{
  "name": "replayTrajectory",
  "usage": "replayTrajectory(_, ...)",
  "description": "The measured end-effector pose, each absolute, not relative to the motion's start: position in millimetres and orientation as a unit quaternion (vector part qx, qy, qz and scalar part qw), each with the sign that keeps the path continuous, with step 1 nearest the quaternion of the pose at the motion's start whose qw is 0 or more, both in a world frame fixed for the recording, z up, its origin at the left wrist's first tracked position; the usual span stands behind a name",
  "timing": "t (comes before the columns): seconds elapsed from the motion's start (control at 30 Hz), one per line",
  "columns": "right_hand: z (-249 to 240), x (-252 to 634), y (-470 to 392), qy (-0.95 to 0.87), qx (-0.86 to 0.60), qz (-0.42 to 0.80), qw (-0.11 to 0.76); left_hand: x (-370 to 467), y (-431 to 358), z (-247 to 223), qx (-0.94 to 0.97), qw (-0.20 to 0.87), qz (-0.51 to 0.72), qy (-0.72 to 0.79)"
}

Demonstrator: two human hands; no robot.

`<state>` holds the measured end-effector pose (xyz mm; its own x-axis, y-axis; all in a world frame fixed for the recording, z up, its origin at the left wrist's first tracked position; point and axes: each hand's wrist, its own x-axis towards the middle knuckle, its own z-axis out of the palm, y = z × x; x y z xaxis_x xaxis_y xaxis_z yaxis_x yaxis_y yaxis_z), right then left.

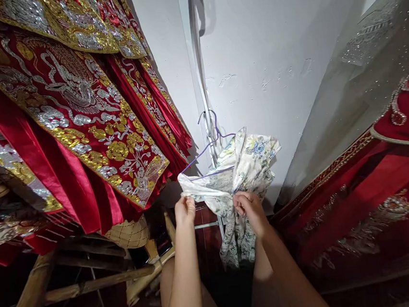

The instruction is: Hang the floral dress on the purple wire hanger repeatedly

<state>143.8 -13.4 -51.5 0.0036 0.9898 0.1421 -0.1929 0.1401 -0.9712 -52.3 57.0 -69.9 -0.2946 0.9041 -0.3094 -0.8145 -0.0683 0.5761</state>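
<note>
A white garment [258,155] with blue and green flowers hangs on a purple wire hanger [204,151], whose hook is at a white metal stand [201,76]. The left end of the hanger slopes down into the garment. My left hand [185,209] is closed on the garment's left edge, fingertips pinching the cloth. My right hand [247,205] is closed on gathered cloth near the garment's middle. Below my hands the lower part of the garment hangs in folds.
Red costumes [76,98] with gold and silver embroidery hang at the left. A bamboo frame [97,283] stands below them. At the right are a red beaded garment [391,179] and a sheer sparkly one [370,36]. A white wall [269,36] rises behind.
</note>
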Motion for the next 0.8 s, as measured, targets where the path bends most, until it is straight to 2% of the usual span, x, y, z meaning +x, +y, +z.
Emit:
replayTrajectory(0.2, -82.9, 184.7, -19.7, -0.456, -0.455, 0.492, 0.585, -22.9, 39.3, -79.8, 0.105, 0.600, 0.699, 0.375)
replayTrajectory(0.27, -99.2, 196.1, -22.3, -0.477, -0.485, 0.500, 0.535, -16.5, 32.9, -76.5, 0.163, 0.605, 0.684, 0.375)
replayTrajectory(0.37, -120.2, 203.0, -25.8, -0.534, -0.524, 0.532, 0.395, -5.4, 22.0, -68.4, 0.290, 0.601, 0.651, 0.362)
replayTrajectory(0.43, -125.9, 200.7, -26.0, -0.547, -0.542, 0.526, 0.360, 4.5, 11.4, -61.5, 0.359, 0.604, 0.621, 0.349)
replayTrajectory(0.53, -117.2, 189.9, -22.4, -0.537, -0.530, 0.497, 0.430, 21.1, -10.8, -48.0, 0.453, 0.595, 0.575, 0.331)
replayTrajectory(0.67, -89.7, 166.1, -17.7, -0.451, -0.414, 0.590, 0.526, 33.5, -40.5, -22.0, 0.628, 0.500, 0.514, 0.304)
replayTrajectory(0.8, -66.0, 145.9, -18.5, -0.371, -0.361, 0.683, 0.515, 23.9, -46.0, -3.8, 0.719, 0.345, 0.485, 0.360)
